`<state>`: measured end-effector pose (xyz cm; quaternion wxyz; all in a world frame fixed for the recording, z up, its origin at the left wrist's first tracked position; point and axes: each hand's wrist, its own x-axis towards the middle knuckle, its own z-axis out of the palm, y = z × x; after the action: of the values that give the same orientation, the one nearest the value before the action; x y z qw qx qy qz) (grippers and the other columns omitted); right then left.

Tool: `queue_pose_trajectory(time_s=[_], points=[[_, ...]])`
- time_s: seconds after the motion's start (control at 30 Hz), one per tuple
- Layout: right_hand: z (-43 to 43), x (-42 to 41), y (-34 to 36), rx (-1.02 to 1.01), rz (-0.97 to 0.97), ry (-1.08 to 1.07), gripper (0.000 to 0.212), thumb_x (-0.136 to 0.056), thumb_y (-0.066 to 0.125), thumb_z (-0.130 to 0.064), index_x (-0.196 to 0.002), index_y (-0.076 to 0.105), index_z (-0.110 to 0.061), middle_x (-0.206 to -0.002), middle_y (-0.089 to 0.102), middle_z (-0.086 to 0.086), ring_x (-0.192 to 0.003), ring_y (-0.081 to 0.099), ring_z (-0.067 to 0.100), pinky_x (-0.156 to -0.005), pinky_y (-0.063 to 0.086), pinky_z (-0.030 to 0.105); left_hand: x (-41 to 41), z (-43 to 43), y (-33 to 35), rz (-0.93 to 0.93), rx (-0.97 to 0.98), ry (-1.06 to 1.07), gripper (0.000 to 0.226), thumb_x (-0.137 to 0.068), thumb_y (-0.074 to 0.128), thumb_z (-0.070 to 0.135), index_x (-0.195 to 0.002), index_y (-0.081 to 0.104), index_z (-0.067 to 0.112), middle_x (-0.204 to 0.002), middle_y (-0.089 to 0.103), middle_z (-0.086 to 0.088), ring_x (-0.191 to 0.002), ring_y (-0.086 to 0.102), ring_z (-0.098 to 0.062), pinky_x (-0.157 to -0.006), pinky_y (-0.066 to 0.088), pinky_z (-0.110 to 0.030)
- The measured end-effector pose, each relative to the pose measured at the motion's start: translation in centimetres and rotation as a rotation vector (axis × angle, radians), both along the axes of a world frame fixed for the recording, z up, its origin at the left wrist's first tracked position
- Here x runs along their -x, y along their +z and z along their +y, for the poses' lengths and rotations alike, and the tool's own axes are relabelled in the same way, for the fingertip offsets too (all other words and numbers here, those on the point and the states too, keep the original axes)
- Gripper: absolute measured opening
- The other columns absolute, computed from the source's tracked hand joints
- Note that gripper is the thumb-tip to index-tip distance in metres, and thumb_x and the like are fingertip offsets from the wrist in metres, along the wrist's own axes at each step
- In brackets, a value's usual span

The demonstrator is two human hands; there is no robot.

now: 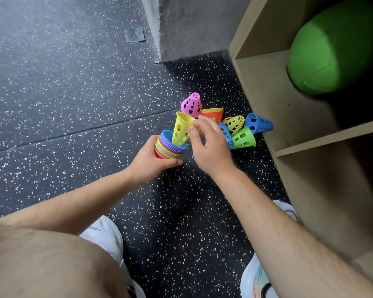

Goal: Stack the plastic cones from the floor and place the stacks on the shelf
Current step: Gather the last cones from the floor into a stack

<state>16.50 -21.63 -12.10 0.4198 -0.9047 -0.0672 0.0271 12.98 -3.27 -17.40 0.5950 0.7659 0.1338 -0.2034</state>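
Head view: two bare forearms reach forward and down from the lower edge toward a cluster of cones on the floor, close to the shelf.
Left arm pose: it enters from the lower left, and the left hand [150,161] sits low against the stack with its thumb across the near side.
Right arm pose: it enters from the lower right with the wrist bent; the right hand [211,147] is above the loose cones, its back toward the camera.
Stack: a stack of nested multicoloured plastic cones [167,148], wide ends up, with a blue one on top. Whether it rests on the floor cannot be told.
In the stack: a yellow perforated plastic cone [179,131] stands narrow end down in the top blue mouth, leaning and only partly sunk in.
Left hand grip: fingers and thumb are curled round the lower part of the stack.
Right hand grip: thumb and forefinger pinch the yellow cone's rim, and the other fingers are loosely curled.
Loose cones: a pink perforated cone [192,104], an orange cone with a yellow rim [212,115], a second yellow cone [234,123], a blue cone on its side [258,123] and a green cone [243,138] lie bunched together on the dark speckled rubber floor [73,104].
Shelf: the upper compartment of the light wooden open shelf [289,117] holds a green rounded padded ball [332,48].
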Motion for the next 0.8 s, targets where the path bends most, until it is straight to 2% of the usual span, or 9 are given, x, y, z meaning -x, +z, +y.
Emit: queue_pose_trajectory(time_s=[0.1,0.17,0.23,0.37,0.43,0.53,0.63,0.73,0.8], points=[[0.5,0.2,-0.4,-0.017,0.041,0.032,0.018,-0.101,0.052,-0.029,-0.103,0.065,-0.017,-0.125,0.06,0.005,-0.128,0.048,0.015,-0.108,0.037,0.026,-0.7,0.0,0.0,-0.021,-0.014,0.016,0.069,-0.07,0.096,0.02,-0.124,0.053,0.017,-0.102,0.067,0.003,-0.074,0.061,0.009,-0.069,0.05,-0.013],[0.8,0.4,-0.3,-0.017,0.123,0.076,0.017,-0.099,0.053,-0.035,-0.102,0.063,-0.023,-0.116,0.061,-0.004,-0.115,0.053,0.012,-0.102,0.043,0.034,-1.1,0.0,0.0,-0.02,-0.001,0.023,0.067,-0.07,0.096,0.021,-0.121,0.054,0.019,-0.099,0.067,0.005,-0.07,0.06,0.007,-0.064,0.049,-0.015],[1.1,0.5,-0.1,0.001,0.19,0.119,0.019,-0.097,0.054,-0.044,-0.1,0.061,-0.026,-0.107,0.059,-0.011,-0.105,0.054,0.009,-0.095,0.046,0.034,-1.4,0.0,0.0,-0.016,0.021,0.031,0.067,-0.067,0.095,0.027,-0.12,0.054,0.022,-0.097,0.068,0.006,-0.07,0.061,0.001,-0.064,0.048,-0.021],[1.2,-0.4,-0.1,0.032,0.2,0.122,0.033,-0.096,0.045,-0.057,-0.106,0.057,-0.027,-0.108,0.06,-0.013,-0.109,0.051,0.008,-0.096,0.044,0.033,-2.2,0.1,0.2,-0.023,0.016,0.031,0.068,-0.07,0.095,0.027,-0.123,0.054,0.022,-0.102,0.07,0.005,-0.074,0.063,0.001,-0.066,0.049,-0.02],[1.3,-1.3,-0.2,0.052,0.172,0.103,0.04,-0.097,0.04,-0.057,-0.112,0.058,-0.025,-0.113,0.06,-0.011,-0.112,0.049,0.009,-0.098,0.042,0.033,-2.6,0.1,0.4,-0.029,0.012,0.037,0.067,-0.07,0.096,0.026,-0.123,0.054,0.02,-0.102,0.069,0.005,-0.076,0.063,0.001,-0.067,0.05,-0.018],[1.5,-3.2,-0.7,0.145,0.075,0.059,0.039,-0.101,0.042,-0.043,-0.124,0.058,-0.016,-0.129,0.057,-0.003,-0.123,0.046,0.015,-0.106,0.039,0.037,-3.0,0.3,0.4,-0.036,0.016,0.05,0.068,-0.071,0.096,0.021,-0.124,0.054,0.017,-0.105,0.069,0.003,-0.081,0.064,0.001,-0.075,0.052,-0.019],[1.3,-5.3,-0.9,0.265,0.064,0.05,0.036,-0.1,0.049,-0.027,-0.133,0.053,-0.014,-0.153,0.036,0.002,-0.137,0.032,0.019,-0.115,0.028,0.035,-3.5,0.8,0.3,-0.034,0.01,0.046,0.069,-0.071,0.096,0.022,-0.125,0.053,0.018,-0.105,0.069,0.004,-0.083,0.064,0.002,-0.079,0.051,-0.02],[0.9,-7.1,-0.5,0.374,0.126,0.072,0.049,-0.1,0.048,-0.023,-0.147,0.038,-0.018,-0.165,0.014,-0.001,-0.145,0.019,0.02,-0.117,0.022,0.036,-3.7,1.4,0.1,-0.025,0.003,0.066,0.069,-0.07,0.096,0.027,-0.124,0.054,0.021,-0.11,0.07,0.001,-0.091,0.066,-0.006,-0.086,0.054,-0.025],[0.7,-8.0,-0.6,0.417,0.172,0.105,0.054,-0.101,0.046,-0.027,-0.153,0.03,-0.021,-0.165,0.014,-0.002,-0.146,0.019,0.023,-0.118,0.022,0.04,-3.8,1.6,0.1,-0.025,-0.008,0.071,0.07,-0.07,0.097,0.029,-0.124,0.054,0.023,-0.111,0.07,0.002,-0.093,0.066,-0.008,-0.088,0.054,-0.026]])
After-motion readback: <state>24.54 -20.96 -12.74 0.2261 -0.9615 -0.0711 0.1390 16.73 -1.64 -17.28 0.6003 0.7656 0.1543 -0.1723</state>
